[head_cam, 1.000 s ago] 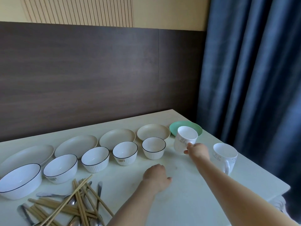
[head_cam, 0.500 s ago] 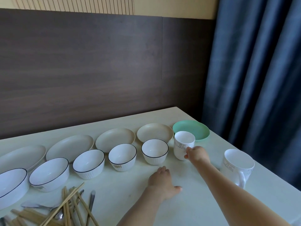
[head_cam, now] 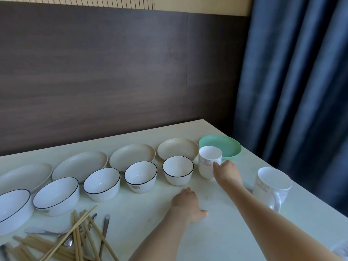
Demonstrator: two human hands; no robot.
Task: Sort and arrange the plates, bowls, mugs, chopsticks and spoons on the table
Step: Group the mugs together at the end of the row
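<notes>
A person's two bare arms reach forward over a pale table (head_cam: pixel 216 236). The right hand (head_cam: pixel 227 171) is at the side of a white mug (head_cam: pixel 208 162) that stands upright on the table; its fingers curl against the mug's right side where the handle would be, though the handle itself is hidden behind the hand, so whether the fingers pinch it cannot be told for sure. The left hand (head_cam: pixel 187 204) rests knuckles up on the table, nearer the person and to the left of the right hand, its fingers loosely curled and holding nothing.

Just beyond the right hand, behind the mug, lies a green plate (head_cam: pixel 226 146). To the right of the right hand, well apart, stands a second white mug (head_cam: pixel 271 187) with its handle toward the person.

To the left of the held mug runs a row of white bowls with dark rims (head_cam: pixel 140 176), five in view, growing larger toward the left edge. Beyond them, farther from the hands, is a row of beige plates (head_cam: pixel 132 154).

To the left of the left hand, close to the person, lies a loose heap of wooden chopsticks (head_cam: pixel 79 240) crossed over metal spoons (head_cam: pixel 105 225).

Behind the table is a dark wood wall panel (head_cam: pixel 113 72), and a blue curtain (head_cam: pixel 301 72) hangs at the right.
</notes>
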